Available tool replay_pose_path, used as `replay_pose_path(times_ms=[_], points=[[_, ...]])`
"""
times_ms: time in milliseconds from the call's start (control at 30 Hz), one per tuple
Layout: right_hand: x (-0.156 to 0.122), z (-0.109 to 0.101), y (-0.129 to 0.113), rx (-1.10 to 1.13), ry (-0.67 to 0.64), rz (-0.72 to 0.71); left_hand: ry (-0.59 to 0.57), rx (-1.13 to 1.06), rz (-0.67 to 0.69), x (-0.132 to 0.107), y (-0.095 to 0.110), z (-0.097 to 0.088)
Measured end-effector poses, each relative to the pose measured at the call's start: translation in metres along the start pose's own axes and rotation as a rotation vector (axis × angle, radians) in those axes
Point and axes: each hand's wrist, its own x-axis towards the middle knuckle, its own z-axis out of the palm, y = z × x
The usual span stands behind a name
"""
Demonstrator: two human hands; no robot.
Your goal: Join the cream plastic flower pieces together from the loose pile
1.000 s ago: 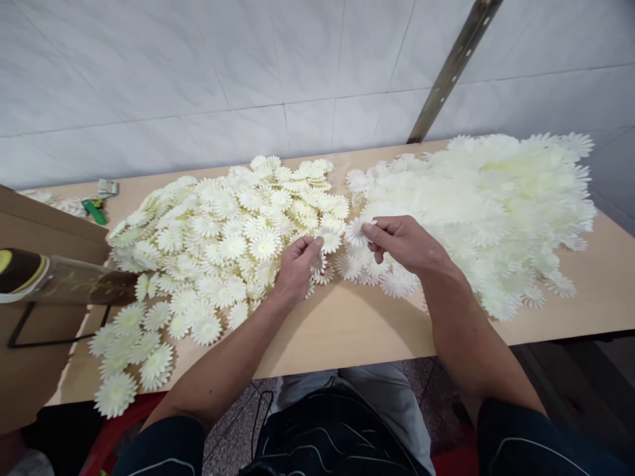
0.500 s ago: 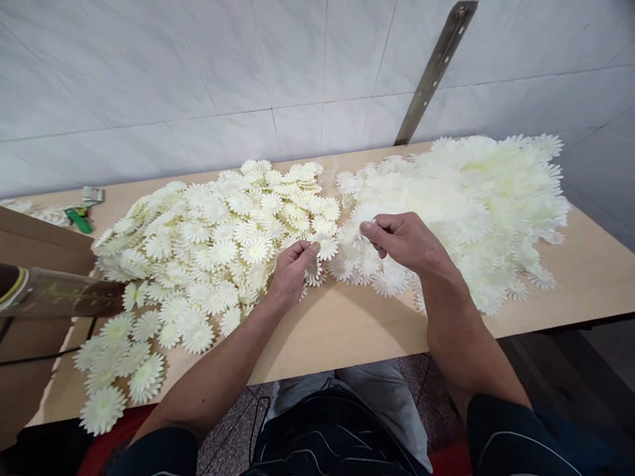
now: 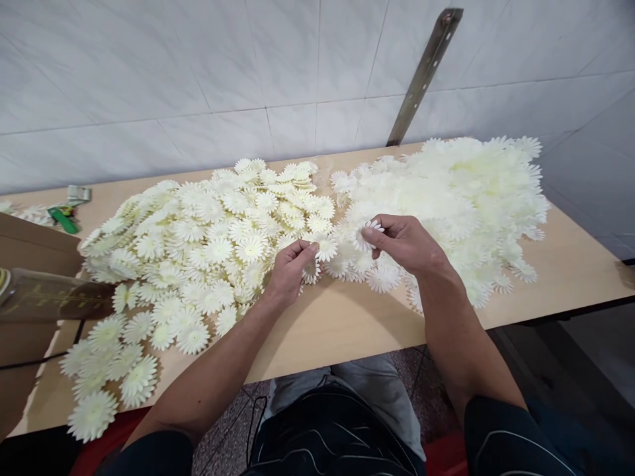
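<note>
My left hand (image 3: 290, 270) is closed in a pinch on a small stack of cream daisy-shaped flower pieces (image 3: 313, 270), just above the wooden table (image 3: 342, 324). My right hand (image 3: 404, 242) pinches a single white flower piece (image 3: 366, 237) between thumb and forefinger, close to the left hand. Spread to the left lies a flat layer of cream flowers (image 3: 198, 238). Behind the right hand rises a thick heap of pale flower pieces (image 3: 466, 192).
A slanted metal bar (image 3: 421, 73) leans on the tiled wall behind the table. A green object (image 3: 63, 219) lies at the far left. A brown board with a clear tube-like item (image 3: 54, 294) juts in at the left edge. My lap is below the table's front edge.
The view has drifted, so the table contents sit lower and further left. Both hands keep their pinches and stay almost in place near the table's middle.
</note>
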Motion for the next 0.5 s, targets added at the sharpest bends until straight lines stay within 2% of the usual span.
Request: replay_pose_path(times_ms=[233,500], points=[[0.002,0.006,0.004,0.017,0.049,0.011,-0.005,0.007,0.016,0.000,-0.003,-0.003],[0.003,0.003,0.015,0.036,0.086,0.035,0.018,0.004,-0.014,0.003,-0.003,-0.002]])
